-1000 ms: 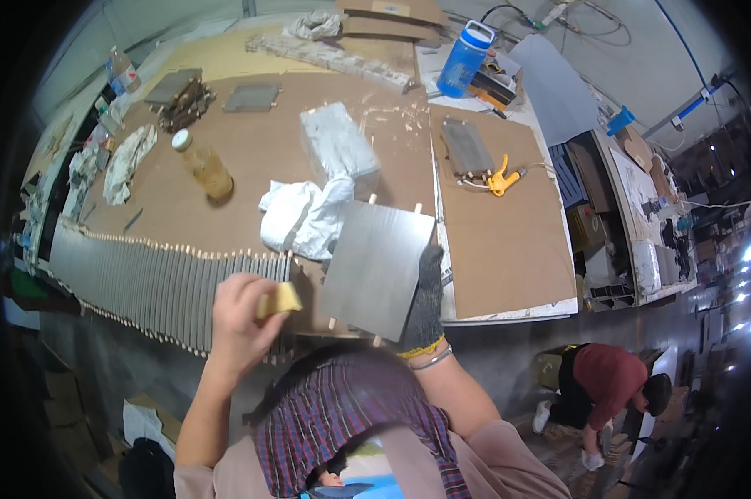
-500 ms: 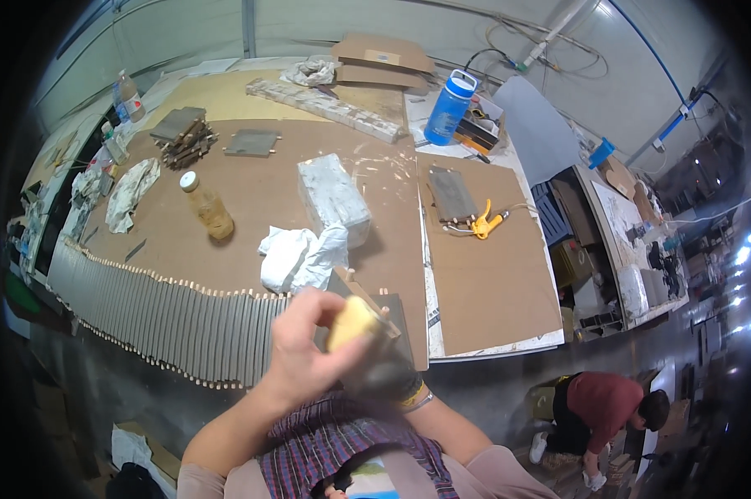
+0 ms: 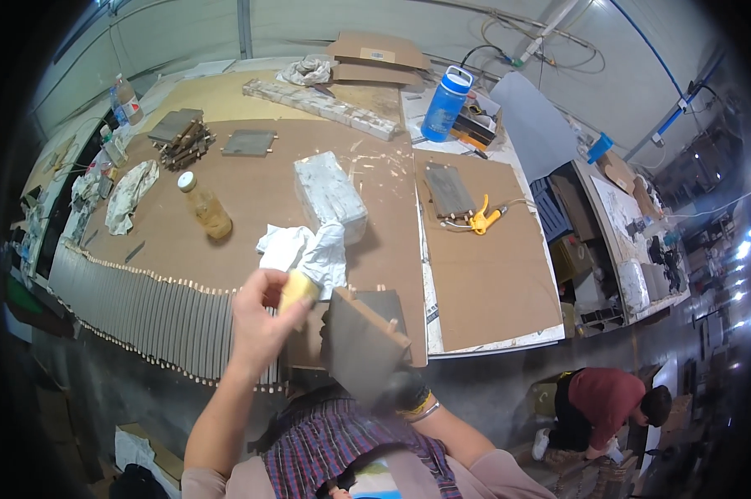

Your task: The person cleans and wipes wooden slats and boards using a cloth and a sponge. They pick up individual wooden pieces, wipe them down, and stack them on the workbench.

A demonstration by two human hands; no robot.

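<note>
Left hand near bottled amber liquid

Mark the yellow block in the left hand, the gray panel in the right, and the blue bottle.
Yellow block (image 3: 299, 291): head view, on its exposed side.
Gray panel (image 3: 360, 342): head view, on its broad flat face.
Blue bottle (image 3: 444, 115): head view, on the middle of its body.

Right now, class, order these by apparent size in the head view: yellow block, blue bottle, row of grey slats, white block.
1. Row of grey slats
2. White block
3. Blue bottle
4. Yellow block
</note>
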